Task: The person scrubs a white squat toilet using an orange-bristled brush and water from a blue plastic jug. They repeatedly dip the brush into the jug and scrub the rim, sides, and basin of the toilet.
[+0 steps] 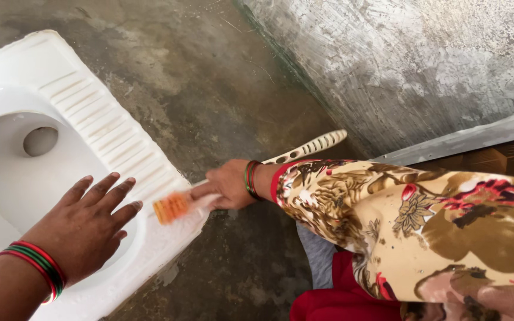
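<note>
Nearest the camera, the left hand (84, 229) hangs flat with its fingers spread and released, holding nothing, above the near right rim of the white ceramic squat toilet pan (108, 139) set into the floor; whether the palm touches the pan cannot be told. Red and green bangles (34, 264) ring that wrist. To the right of the pan's near corner, a sleeve of cream fabric printed with brown and red flowers (411, 226) runs in from the right edge, with red cloth (343, 297) and a bit of grey cloth (319, 255) below it. Further out along that arm, the right hand (224, 185), also wearing red and green bangles (251, 178), is clenched around the middle of a cream plastic scrubbing brush with a long slotted handle (313, 145). The brush's orange bristle head (172, 208) is blurred and lies against the right edge of the pan, on the ribbed foot tread, just beside the fingertips of the left hand; its slotted handle end sticks out past the right wrist, away from the pan. Inside the pan, the smooth white bowl slopes to a round drain hole (40, 141) toward the pan's left side. Beyond and to the right of the pan spreads a rough grey concrete floor (209, 89) with damp-looking dark patches. Farthest from the pan, at the upper right, stands a coarse grey plastered wall (400, 59), and a pale strip (465, 139) runs along its base beside a brown patch.
</note>
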